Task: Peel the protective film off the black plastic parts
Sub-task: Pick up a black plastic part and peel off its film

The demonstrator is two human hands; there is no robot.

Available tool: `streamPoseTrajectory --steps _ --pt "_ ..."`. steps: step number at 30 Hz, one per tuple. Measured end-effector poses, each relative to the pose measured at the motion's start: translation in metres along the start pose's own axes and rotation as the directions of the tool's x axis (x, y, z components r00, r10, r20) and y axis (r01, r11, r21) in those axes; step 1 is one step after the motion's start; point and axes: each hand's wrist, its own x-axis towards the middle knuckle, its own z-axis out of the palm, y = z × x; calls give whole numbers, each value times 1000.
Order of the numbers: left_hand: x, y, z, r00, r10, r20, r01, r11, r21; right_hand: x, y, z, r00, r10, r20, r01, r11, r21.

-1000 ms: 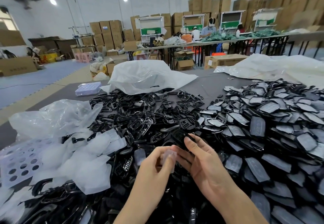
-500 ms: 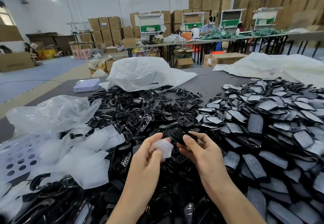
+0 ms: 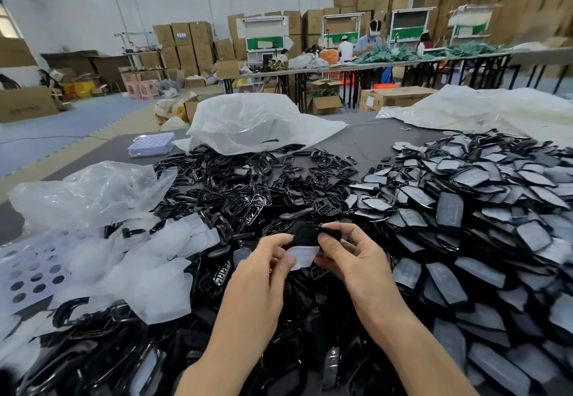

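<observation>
While left hand (image 3: 263, 274) pinches film (image 3: 303, 256), part (image 3: 305, 236) lies crosswise

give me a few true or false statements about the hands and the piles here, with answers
1. The right hand holds a black part. True.
2. The left hand lies flat and empty. False: it pinches a piece of film.
3. The film-covered parts are heaped on the person's right. True.
4. The loose films sit in a cardboard box. False: they lie in an open heap on the left.
</observation>
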Motion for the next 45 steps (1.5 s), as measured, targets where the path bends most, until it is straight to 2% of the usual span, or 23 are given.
streamPoseTrajectory --steps 5,10,16,21,29,35,39,45 --pt "6 -1 -5 988 -132 -84 111 969 -219 -4 -4 3 989 90 114 -93 995 23" --pt "6 2 -4 969 -244 -32 203 868 -452 -9 -6 6 978 104 182 -116 992 54" --pt "5 4 1 944 -326 -37 253 794 -553 -11 -4 10 977 69 201 -79 996 43" --pt "6 2 -1 951 -307 25 265 775 -574 -12 -7 14 971 83 225 -99 993 63" --pt "5 6 -1 954 -289 85 276 726 -631 -10 -5 10 992 10 128 2 996 -93" --pt "6 4 -3 954 -284 90 285 778 -560 -11 -5 10 986 10 167 10 993 -117" --pt "5 4 -3 954 -285 95 287 768 -573 -13 -4 12 987 -19 160 41 990 -131" --pt "1 10 2 968 -241 73 241 800 -550 -11 1 10 987 -89 137 121 961 -248"
